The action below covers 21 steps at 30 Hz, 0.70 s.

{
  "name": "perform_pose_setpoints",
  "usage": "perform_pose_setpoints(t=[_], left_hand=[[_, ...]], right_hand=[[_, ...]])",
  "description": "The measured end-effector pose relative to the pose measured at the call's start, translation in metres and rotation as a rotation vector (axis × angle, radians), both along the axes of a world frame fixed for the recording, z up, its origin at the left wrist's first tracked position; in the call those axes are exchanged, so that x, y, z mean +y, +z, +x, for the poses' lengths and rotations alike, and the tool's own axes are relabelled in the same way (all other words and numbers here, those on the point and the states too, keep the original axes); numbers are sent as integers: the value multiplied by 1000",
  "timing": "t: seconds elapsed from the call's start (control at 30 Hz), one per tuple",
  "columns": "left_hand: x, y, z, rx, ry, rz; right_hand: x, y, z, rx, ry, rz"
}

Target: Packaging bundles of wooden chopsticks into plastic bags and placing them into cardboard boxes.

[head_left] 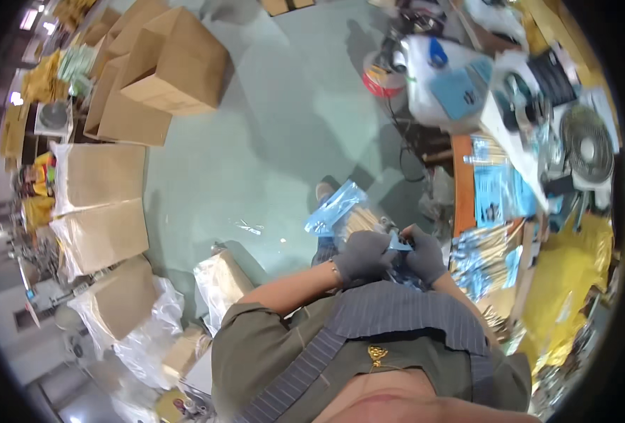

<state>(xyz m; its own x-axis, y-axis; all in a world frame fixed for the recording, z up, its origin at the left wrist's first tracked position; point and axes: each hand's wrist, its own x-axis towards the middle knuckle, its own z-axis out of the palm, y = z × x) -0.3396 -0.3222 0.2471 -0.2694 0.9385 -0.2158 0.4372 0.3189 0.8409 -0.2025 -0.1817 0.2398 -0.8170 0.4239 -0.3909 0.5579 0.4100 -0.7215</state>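
In front of my waist I hold a clear plastic packet [362, 220] with several pale sticks inside and a blue end pointing away from me. My left hand [364, 255], in a grey glove, is closed on its near end. My right hand [425, 252], also gloved in grey, is closed close beside it, with its fingertips at a small blue piece of the packet between the two hands. The lower part of the packet is partly hidden behind my gloves.
On the right, a table holds many similar stick packets [485, 257], a fan [587, 144] and a white sack [432, 81]. Yellow plastic [570, 282] lies nearer. Open cardboard boxes [175, 63] and plastic-lined cartons [104, 176] line the left. A red round object [381, 83] sits on the floor.
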Motion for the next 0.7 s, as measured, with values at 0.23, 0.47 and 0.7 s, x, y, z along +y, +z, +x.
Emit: perform_pose_setpoints(t=[0.23,0.47,0.7], left_hand=[[-89,48,-139,190,239,-212],[-132,60,-259,74,339,-349],[-100,93,-394,21,228,-201]], right_hand=[[-18,76,-175,-5,388,118],[-17,112,-308,105,484,222],[19,105,-428,195,373,-143]])
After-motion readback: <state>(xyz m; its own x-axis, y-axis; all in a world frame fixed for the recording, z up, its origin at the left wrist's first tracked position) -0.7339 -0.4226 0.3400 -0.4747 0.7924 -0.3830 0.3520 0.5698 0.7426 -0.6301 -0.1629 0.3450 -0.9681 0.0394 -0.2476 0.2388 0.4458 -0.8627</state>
